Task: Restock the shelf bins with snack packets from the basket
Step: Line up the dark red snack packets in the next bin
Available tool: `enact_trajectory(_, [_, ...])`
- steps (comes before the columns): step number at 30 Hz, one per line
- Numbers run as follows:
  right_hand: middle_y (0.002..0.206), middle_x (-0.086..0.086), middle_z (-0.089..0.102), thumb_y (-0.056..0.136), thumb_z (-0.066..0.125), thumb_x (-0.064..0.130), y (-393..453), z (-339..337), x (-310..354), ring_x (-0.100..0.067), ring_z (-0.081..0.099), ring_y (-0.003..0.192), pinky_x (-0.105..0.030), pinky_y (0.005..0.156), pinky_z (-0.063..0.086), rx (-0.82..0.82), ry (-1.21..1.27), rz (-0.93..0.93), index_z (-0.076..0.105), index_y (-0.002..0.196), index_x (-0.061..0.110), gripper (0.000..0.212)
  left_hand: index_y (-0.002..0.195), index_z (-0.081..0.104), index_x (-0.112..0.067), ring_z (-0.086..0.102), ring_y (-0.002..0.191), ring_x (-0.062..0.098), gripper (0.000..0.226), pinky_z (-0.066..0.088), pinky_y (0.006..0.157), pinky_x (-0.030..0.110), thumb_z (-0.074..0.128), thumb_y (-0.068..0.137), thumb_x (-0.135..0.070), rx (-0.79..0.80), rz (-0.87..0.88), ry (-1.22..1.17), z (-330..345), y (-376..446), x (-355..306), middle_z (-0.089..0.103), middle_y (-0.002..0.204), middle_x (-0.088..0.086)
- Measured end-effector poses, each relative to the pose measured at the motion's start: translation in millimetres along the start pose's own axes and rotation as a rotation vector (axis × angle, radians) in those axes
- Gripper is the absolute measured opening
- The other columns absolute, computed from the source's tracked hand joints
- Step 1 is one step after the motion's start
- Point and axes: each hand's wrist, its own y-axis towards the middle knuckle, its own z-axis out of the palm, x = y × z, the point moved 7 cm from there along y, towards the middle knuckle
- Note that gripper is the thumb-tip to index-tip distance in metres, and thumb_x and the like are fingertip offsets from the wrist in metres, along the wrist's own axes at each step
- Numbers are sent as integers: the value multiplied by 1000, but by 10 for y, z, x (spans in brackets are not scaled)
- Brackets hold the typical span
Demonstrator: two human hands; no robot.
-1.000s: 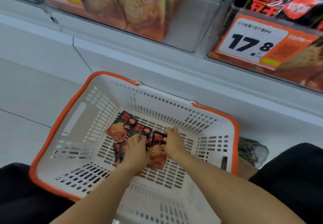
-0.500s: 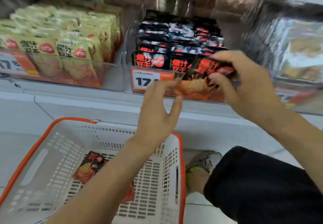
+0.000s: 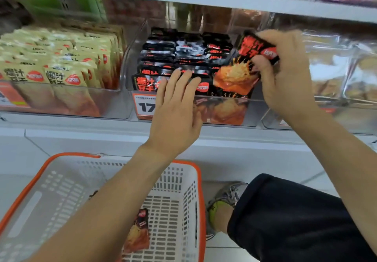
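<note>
We see the right hand (image 3: 285, 71) gripping a black packet (image 3: 242, 67), thumb on its face and fingers curled over its top edge, holding it tilted above the right end of the middle bin (image 3: 130, 57); half a second ago that packet sat lower, at the bin's front wall, so it has been lifted up and to the right. The left hand (image 3: 175, 110) holds nothing: its fingers are straight and spread, their tips lying on the front row of black packets (image 3: 177, 55) in the bin, where earlier the hand was below the bin's front edge with fingers bent toward the packet. The hand covers part of the orange price tag (image 3: 143, 106), of which we read only "17". The clear bin on the left holds yellow packets (image 3: 57, 57), and the one on the right holds silvery bags (image 3: 342, 73), blurred. Below, the white basket (image 3: 179, 180) with its orange rim stands on the floor against the shelf base, and one black packet (image 3: 138, 229) lies in it beside the left forearm; we cannot tell whether more lie under the arm. A shoe (image 3: 226, 198) and a dark trouser leg (image 3: 289, 221) show to the basket's right.
</note>
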Motion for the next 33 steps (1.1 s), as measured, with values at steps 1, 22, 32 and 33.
enact_trajectory(1, [115, -22, 51, 97, 55, 6, -26, 118, -57, 1, 42, 98, -5, 92, 32, 97, -7, 7, 57, 129, 5, 31, 145, 43, -8, 22, 150, 30, 63, 11, 123, 49, 60, 85, -19, -2, -1, -10, -4, -4, 0, 37, 155, 9])
enact_trajectory(22, [109, 4, 52, 102, 48, 17, -1631, 1917, 967, -16, 54, 84, -35, 76, 46, 872, 229, -4, 53, 121, 15, 21, 115, 60, -13, 62, 97, 24, 20, 52, 80, 38, 52, 97, -13, 407, -542, -252, 837, -1981, 1402, 64, 108, 5])
enact_trajectory(32, [162, -6, 14, 94, 64, 17, -3936, 4005, 1100, -31, 21, 147, -43, 116, 32, 1427, 101, 533, 19, 157, 20, 77, 159, 9, -17, 2, 152, 33, 71, 25, 118, 50, 45, 100, -31, 1245, -931, -152, 1572, -4396, 2154, -5, 166, 8])
enact_trajectory(33, [162, -6, 16, 94, 64, 18, -4019, 4078, 1138, -32, 19, 146, -44, 117, 30, 1437, 64, 450, 17, 157, 20, 79, 159, 9, -17, 1, 153, 33, 70, 24, 118, 51, 44, 101, -33, 1244, -937, -168, 1591, -4369, 2143, -4, 167, 7])
